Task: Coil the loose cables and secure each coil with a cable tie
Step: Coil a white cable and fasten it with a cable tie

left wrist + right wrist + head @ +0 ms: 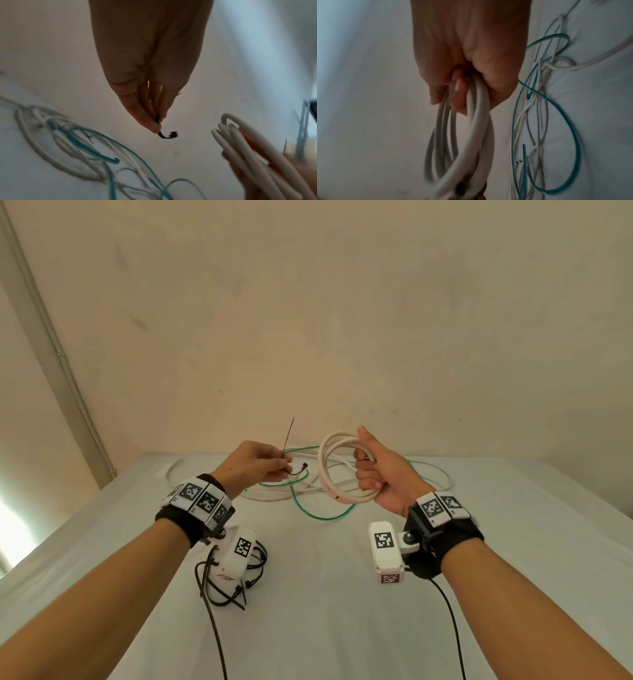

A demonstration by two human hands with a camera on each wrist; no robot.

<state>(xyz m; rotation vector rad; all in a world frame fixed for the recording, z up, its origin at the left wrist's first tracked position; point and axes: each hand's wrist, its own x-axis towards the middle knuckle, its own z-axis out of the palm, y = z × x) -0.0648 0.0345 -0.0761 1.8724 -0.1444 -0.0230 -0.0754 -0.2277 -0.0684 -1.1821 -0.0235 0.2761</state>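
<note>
My right hand [371, 474] grips a coil of thick white cable [327, 470], held upright above the table; the right wrist view shows the fingers curled round the coil's loops [471, 121]. My left hand [263, 465] pinches a thin black cable tie [289, 440] between thumb and fingers, its tail pointing up and its head [173, 134] hooked below the fingertips. The tie's head hangs a short way left of the coil [243, 146], apart from it.
Loose white cables [274, 493] and a thin green wire [318, 513] lie tangled on the white table [342, 611] beyond my hands, near the wall. A pile of black cable ties [226, 587] lies under my left wrist.
</note>
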